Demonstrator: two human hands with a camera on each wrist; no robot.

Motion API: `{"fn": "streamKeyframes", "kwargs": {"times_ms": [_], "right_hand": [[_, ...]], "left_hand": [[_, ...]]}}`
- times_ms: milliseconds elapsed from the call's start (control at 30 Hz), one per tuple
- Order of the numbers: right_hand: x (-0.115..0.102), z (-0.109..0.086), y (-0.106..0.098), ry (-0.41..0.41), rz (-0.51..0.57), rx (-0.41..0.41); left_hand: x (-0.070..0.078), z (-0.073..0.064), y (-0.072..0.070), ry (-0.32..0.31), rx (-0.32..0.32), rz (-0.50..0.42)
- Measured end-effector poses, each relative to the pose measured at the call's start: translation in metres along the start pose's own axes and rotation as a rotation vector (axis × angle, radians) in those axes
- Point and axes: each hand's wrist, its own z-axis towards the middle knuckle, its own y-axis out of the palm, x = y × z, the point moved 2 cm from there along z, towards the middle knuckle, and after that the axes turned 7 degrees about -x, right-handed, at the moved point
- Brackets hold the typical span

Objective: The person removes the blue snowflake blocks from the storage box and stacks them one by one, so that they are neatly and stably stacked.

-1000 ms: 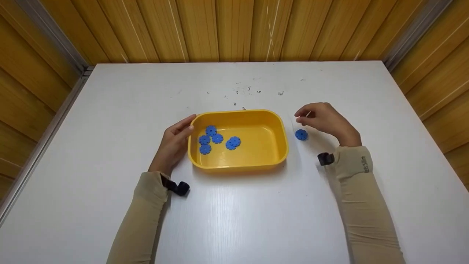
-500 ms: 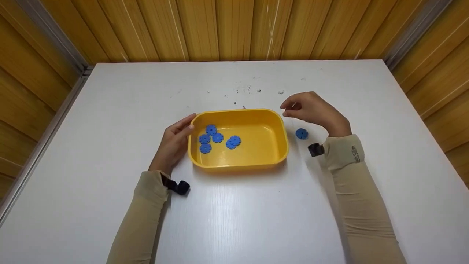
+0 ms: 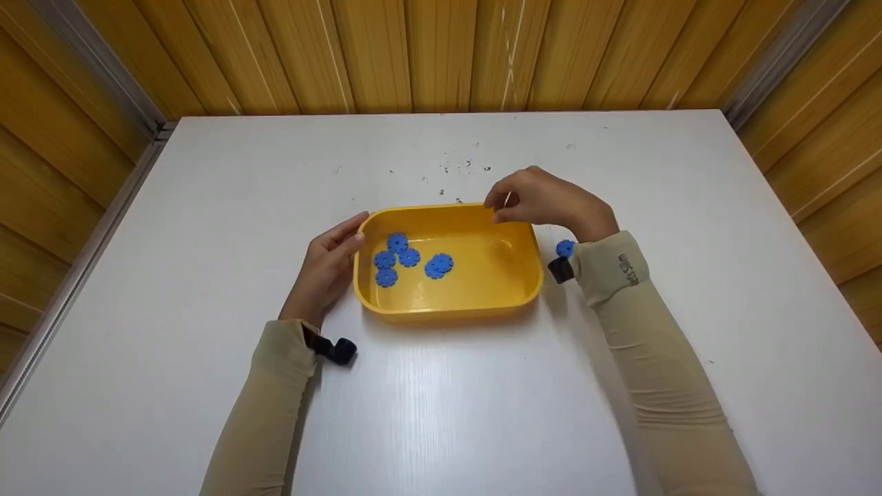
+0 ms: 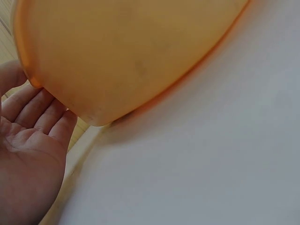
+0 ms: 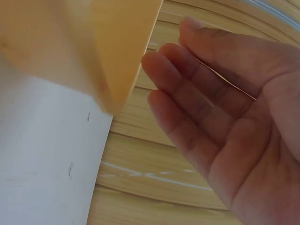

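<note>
Right hand (image 3: 548,200) brought to far rim of tub (image 3: 479,275)
Thumb and fingers apart, nothing held; tub gripped by left hand (image 3: 325,259), one disc (image 3: 564,248) left outside

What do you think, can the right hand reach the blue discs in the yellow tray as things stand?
Probably yes: the yellow tray is open above, leaving the way to the blue discs free, with the right hand near its rim.

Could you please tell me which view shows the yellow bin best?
The head view: the yellow bin shows nearly whole, inside included. The left wrist view shows mostly its outer wall; the right wrist, a blurred part.
</note>
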Motion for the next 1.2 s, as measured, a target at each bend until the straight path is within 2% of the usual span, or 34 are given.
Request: {"fn": "streamKeyframes", "kwargs": {"times_ms": [333, 533, 767, 1200], "right_hand": [[-0.021, 0.020, 0.012, -0.026, -0.020, -0.100], [-0.029, 0.030, 0.024, 0.015, -0.035, -0.176], [-0.035, 0.042, 0.038, 0.032, -0.067, -0.242], [-0.044, 0.052, 0.057, 0.027, -0.092, -0.264]], "left_hand": [[0.003, 0.000, 0.001, -0.021, 0.020, 0.011], [0.004, -0.001, 0.002, -0.030, 0.027, 0.004], [0.002, -0.001, 0.003, -0.008, 0.010, -0.008], [0.003, -0.002, 0.003, -0.006, 0.018, 0.022]]}}
